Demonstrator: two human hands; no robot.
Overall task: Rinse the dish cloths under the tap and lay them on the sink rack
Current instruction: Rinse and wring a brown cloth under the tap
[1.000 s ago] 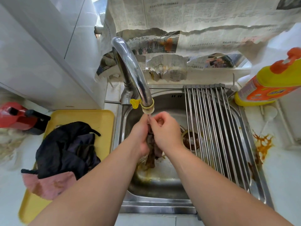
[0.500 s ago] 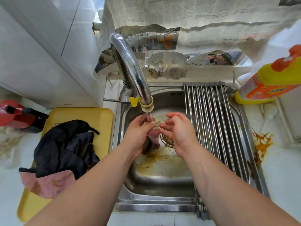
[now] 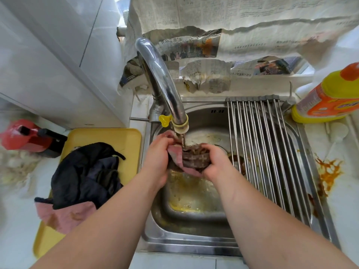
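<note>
Fingers [image 3: 210,150] grip dish cloth [image 3: 192,158] | left hand [image 3: 157,162], right hand [image 3: 216,163] | under tap [image 3: 165,82]

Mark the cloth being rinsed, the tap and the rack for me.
cloth [image 3: 195,159]: head view, the dark checked patch in its middle.
tap [image 3: 165,82]: head view, middle of the curved chrome spout.
rack [image 3: 272,152]: head view, mid-span of the bare rods.

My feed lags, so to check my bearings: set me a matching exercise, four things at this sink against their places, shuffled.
Things: 1 checked cloth; 2 dark cloths; 3 sink rack; 4 yellow bottle.
Places: a on the yellow tray; b across the right side of the sink; c gripped by left hand and right hand under the tap; d on the counter right of the rack.
Pairs: 1-c; 2-a; 3-b; 4-d.
</note>
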